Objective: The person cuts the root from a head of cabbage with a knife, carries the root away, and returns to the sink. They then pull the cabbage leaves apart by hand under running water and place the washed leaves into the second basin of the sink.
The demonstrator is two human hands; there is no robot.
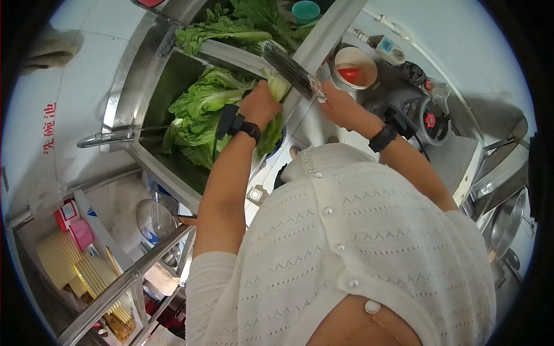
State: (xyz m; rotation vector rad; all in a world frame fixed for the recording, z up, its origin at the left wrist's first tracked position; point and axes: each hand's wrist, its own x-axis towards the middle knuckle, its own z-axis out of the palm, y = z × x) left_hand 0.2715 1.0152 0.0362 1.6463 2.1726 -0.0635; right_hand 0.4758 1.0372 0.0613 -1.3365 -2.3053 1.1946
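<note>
My left hand (pixel 261 106) is closed on a head of leafy green vegetable (pixel 216 92) over the near sink basin, close to its pale stem end (pixel 276 85). In my right hand (pixel 341 108) is the wrapped handle of a wide-bladed knife (pixel 287 67). The blade points up and to the left, its far end beside the stem end; whether it touches the stem cannot be made out. More leafy greens (pixel 248 26) lie in the far basin.
A metal faucet (pixel 108 138) is at the sink's left. A teal bowl (pixel 306 11) stands in the far basin. Right of the sink are a white bucket (pixel 355 68) with a red item and a gas cylinder (pixel 430 121). Racks with dishes (pixel 60 256) stand lower left.
</note>
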